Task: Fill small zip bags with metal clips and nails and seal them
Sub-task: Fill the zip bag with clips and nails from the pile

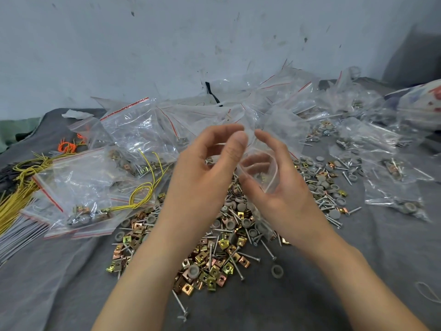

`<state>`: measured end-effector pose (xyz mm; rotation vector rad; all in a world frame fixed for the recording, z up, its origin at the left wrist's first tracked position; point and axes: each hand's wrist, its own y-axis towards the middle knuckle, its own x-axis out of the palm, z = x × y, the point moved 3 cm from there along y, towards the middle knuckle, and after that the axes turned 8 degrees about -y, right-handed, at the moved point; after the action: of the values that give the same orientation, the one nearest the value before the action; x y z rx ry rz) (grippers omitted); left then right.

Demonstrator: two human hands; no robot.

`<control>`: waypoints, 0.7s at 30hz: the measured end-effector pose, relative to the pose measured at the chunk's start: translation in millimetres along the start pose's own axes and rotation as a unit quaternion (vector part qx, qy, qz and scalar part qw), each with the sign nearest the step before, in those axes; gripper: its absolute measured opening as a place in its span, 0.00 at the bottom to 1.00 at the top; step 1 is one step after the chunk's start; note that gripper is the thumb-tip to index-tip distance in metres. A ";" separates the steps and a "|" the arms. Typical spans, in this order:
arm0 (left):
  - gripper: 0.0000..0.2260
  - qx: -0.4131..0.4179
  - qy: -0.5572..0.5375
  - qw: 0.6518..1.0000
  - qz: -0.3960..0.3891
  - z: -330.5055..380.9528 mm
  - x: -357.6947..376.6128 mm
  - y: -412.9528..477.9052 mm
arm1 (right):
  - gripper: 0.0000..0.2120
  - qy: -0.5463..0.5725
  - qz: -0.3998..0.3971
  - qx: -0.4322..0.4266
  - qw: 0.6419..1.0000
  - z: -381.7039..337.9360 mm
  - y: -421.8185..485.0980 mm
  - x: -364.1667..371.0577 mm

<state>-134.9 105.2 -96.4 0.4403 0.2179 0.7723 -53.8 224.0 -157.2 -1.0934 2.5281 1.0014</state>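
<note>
Two bare hands meet in the middle of the view over a grey cloth (372, 271) covered with small hardware. Between them, lifted above the heap, is a small zip bag (268, 181) of clear plastic with its mouth facing up. The left hand (205, 173) pinches the top edge of the bag between thumb and forefinger. The right hand (286, 189) cups the bag from the other side, with its thumb in front and its curled fingers showing through the plastic. A few small pieces sit low inside the bag; what they are is hard to tell.

Directly under the hands lies a loose pile of gold and copper metal clips (214, 266), mixed with long nails (250, 257) and round grey caps (277, 271). To the left lie filled bags (78, 185) with red-lined tops, touching and overlapping each other, and a loop of yellow wire (143, 194) lies across them. More clear bags (274, 96) are heaped behind the hands, against a pale, stained wall (143, 44).
</note>
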 end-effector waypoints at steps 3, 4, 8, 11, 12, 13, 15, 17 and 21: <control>0.12 -0.038 0.051 0.998 -0.001 -12.3 -16.2 3.2 | 0.31 0.006 0.001 0.001 1.000 2.0 0.1 -0.4; 0.13 -0.056 0.072 0.996 -0.019 -17.0 -21.2 2.2 | 0.31 0.009 0.003 0.002 1.000 2.6 0.1 -0.8; 0.07 -0.077 0.211 0.966 -0.128 -29.6 -34.3 -7.1 | 0.31 0.016 0.015 0.005 1.000 3.3 0.1 -5.7; 0.06 -0.110 0.281 0.937 -0.175 -39.3 -41.3 -13.8 | 0.30 0.018 0.017 0.006 1.000 3.4 0.3 -8.6; 0.05 -0.117 0.311 0.926 -0.182 -42.5 -43.6 -15.8 | 0.30 0.021 0.017 0.007 1.000 3.3 0.4 -8.7; 0.05 -0.125 0.339 0.913 -0.188 -45.9 -46.3 -17.7 | 0.30 0.022 0.016 0.006 1.000 3.0 0.5 -8.6; 0.07 -0.142 0.374 0.894 -0.202 -50.3 -51.5 -21.8 | 0.29 0.019 0.015 0.003 1.000 1.9 0.6 -7.8; 0.10 -0.155 0.382 0.886 -0.211 -52.1 -56.0 -24.9 | 0.29 0.015 0.012 0.000 1.000 1.1 0.8 -6.6; 0.10 -0.153 0.400 0.875 -0.224 -56.1 -60.3 -27.4 | 0.30 0.004 0.008 -0.001 1.000 1.0 0.9 -4.5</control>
<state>-179.5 61.9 -156.9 -0.2605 0.9271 0.4761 -51.4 227.7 -155.6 -1.0815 2.5465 1.0065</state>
